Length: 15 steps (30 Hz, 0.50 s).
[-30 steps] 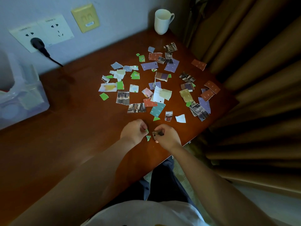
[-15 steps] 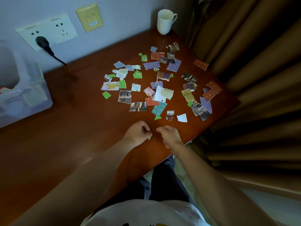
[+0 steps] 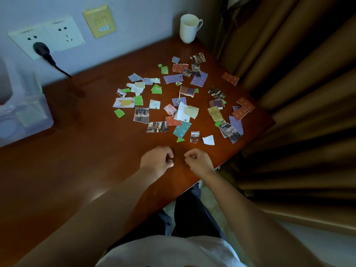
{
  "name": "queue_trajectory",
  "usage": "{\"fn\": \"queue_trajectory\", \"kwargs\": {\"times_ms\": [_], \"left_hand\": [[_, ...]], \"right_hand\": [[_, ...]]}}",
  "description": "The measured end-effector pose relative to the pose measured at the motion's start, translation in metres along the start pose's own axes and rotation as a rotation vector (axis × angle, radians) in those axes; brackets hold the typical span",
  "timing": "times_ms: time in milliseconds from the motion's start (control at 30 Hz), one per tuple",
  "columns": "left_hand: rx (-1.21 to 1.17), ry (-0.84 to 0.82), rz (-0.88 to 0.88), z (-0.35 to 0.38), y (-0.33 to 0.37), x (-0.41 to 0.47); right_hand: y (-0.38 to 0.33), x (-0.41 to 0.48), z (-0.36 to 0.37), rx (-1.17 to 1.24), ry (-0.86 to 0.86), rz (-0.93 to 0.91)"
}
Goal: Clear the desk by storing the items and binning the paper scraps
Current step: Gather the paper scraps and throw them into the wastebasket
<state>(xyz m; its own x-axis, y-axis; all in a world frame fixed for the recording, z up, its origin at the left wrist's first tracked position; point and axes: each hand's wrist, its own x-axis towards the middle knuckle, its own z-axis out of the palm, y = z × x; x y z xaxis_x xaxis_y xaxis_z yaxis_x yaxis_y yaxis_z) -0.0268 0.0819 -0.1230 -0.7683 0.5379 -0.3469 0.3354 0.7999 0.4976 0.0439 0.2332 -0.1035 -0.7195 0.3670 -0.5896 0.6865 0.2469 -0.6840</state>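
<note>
While a green sliver lay on the desk [image 3: 81, 155] between the hands a second ago, that spot is now bare wood. The left hand [image 3: 157, 160] has curled round it, and a bit of scrap [image 3: 170, 161] shows at its fingertips. The right hand [image 3: 198, 160], which pinched a dark piece then, is now a fist; whether anything sits inside I cannot tell (perhaps it passed across). So gathering has begun at the near edge, while most scraps [image 3: 183, 112] lie spread mid-desk, with no bin in view.

Dim rm; blue-grey wall [image 3: 134, 26], brown curtains [image 3: 289, 93] rt.
</note>
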Motion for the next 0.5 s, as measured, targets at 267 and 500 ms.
{"fn": "queue_trajectory", "kwargs": {"times_ms": [267,500], "left_hand": [[0.057,-0.159,0.032,-0.012,0.006,0.013],[0.04,-0.108,-0.025,-0.005,0.028,0.027]], "right_hand": [[0.003,0.013,-0.022,-0.145,0.054,-0.06],[0.0,0.034,-0.054,-0.393,0.101,-0.161]]}}
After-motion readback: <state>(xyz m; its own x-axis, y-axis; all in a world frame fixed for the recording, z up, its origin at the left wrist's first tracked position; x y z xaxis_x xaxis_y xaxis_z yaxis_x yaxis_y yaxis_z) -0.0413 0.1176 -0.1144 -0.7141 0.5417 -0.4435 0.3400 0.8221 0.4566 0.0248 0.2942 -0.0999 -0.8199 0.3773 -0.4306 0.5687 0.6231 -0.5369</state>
